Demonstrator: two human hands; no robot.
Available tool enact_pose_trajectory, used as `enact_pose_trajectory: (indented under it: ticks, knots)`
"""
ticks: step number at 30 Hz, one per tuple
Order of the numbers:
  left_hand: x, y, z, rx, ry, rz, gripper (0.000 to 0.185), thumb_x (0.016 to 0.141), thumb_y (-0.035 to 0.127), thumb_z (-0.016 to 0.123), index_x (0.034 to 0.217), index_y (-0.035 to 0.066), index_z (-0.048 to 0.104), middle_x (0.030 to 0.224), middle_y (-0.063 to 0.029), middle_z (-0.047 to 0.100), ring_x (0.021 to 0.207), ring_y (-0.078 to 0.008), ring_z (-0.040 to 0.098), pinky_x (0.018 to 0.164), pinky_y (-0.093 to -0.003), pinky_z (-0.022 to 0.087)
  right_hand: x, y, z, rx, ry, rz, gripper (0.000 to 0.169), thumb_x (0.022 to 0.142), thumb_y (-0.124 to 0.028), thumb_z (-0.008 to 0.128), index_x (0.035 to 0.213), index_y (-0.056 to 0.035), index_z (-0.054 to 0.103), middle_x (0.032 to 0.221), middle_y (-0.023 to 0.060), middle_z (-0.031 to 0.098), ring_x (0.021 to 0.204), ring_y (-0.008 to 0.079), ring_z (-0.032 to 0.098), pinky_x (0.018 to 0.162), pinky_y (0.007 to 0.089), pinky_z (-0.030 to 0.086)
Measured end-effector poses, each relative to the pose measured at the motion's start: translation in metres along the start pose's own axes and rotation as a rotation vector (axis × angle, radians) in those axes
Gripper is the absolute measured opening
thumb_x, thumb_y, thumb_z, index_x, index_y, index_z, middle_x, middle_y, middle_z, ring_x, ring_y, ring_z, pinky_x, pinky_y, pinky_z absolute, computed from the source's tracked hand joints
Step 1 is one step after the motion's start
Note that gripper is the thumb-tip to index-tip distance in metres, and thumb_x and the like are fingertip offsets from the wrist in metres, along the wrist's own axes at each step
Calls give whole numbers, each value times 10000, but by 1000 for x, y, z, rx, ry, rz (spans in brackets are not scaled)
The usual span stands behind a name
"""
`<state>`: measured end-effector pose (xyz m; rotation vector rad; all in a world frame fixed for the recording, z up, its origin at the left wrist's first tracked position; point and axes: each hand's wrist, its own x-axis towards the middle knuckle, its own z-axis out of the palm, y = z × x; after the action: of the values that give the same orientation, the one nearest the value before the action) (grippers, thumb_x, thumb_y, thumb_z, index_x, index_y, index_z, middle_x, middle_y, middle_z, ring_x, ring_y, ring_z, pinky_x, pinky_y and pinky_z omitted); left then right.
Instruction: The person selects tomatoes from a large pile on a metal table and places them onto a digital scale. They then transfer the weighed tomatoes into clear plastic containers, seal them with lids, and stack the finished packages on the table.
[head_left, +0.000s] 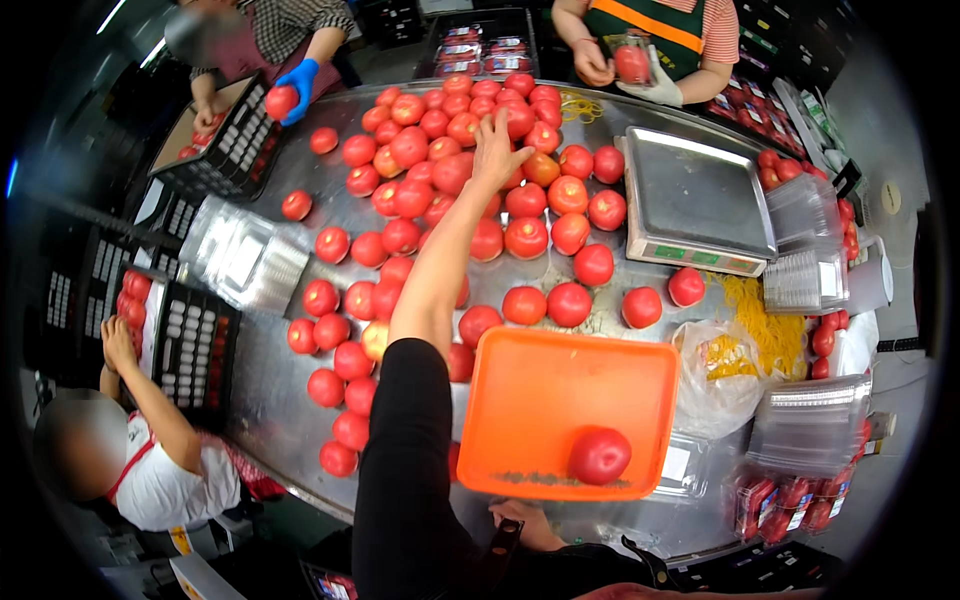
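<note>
My left hand (493, 150) reaches over the pile of red tomatoes (411, 147) at the table's far middle. Its fingers are spread, beside a large tomato (519, 120); whether they touch it is unclear. My right hand (527, 523) is at the near table edge, just below the orange plastic tray (570, 343); its fingers are partly hidden, and I cannot tell whether it grips anything. One large tomato (600, 455) lies in the tray's near right part. More tomatoes are scattered left of the tray and beyond it.
A weighing scale (697, 195) stands at the right, near yellow rubber bands (761, 315), a plastic bag (716, 405) and stacked clear clamshells (810, 424). More clamshells (244, 255) lie left. Black crates (195, 345) line the left side. Three co-workers handle tomatoes around the table.
</note>
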<state>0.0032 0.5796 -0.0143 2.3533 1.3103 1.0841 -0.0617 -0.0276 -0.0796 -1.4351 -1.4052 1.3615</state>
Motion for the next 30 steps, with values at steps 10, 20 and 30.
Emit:
enact_pose_trajectory:
  ticks: [10,20,30]
  knots:
    - [51,-21,41,-298,-41,-293,800,703,274,796,1375,214,365,1305,-193,420,1020,-412,558,831,-472,523,34,-4,-28,-117,11,-155,201,767,-157,684,952,-81,661,907,74,628,859,261,633,727,365,512]
    - [-137,68,-141,-1727,-641,-707,726,850,561,594,1338,63,392,1213,-149,552,1036,-332,594,807,-413,538,-2,1,-4,-247,-9,-77,204,782,-139,686,965,-55,658,875,89,635,785,273,639,684,366,516]
    - [-330,161,-200,-131,-626,202,790,662,203,812,1349,103,435,1333,-212,403,1247,-416,406,1033,-454,383,-4,8,9,-299,192,-284,96,837,-107,594,899,-40,624,841,146,609,741,342,610,634,408,499]
